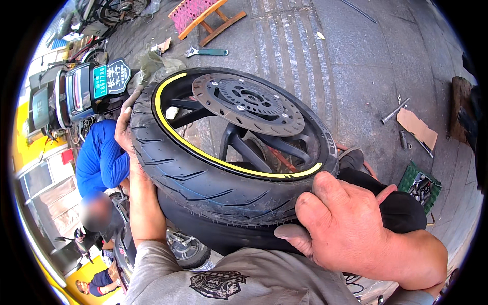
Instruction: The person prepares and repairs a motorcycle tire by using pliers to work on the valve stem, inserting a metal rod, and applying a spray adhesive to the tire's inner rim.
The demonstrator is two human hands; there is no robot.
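Note:
A black motorcycle wheel [236, 140] with its tyre on leans in front of my body, over my dark-trousered legs. A drilled brake disc [290, 116] faces up on its hub, and a yellow stripe [178, 134] runs along the rim. My left hand [125, 124] holds the tyre's left side, fingers stretched forward along the tread; the underside of its grip is hidden. At the lower right, my right hand [343, 216] is curled against the tyre [244, 201], knuckles by the sidewall and thumb below, near the tread.
Beyond the wheel lie an adjustable wrench [207, 52] and a wooden folding stool [206, 20]. On the right are cardboard [418, 127], a metal bar tool [395, 111], a green tool tray [418, 188] and a wooden block [461, 109]. Scooters [76, 96] and a person in blue [101, 157] are left.

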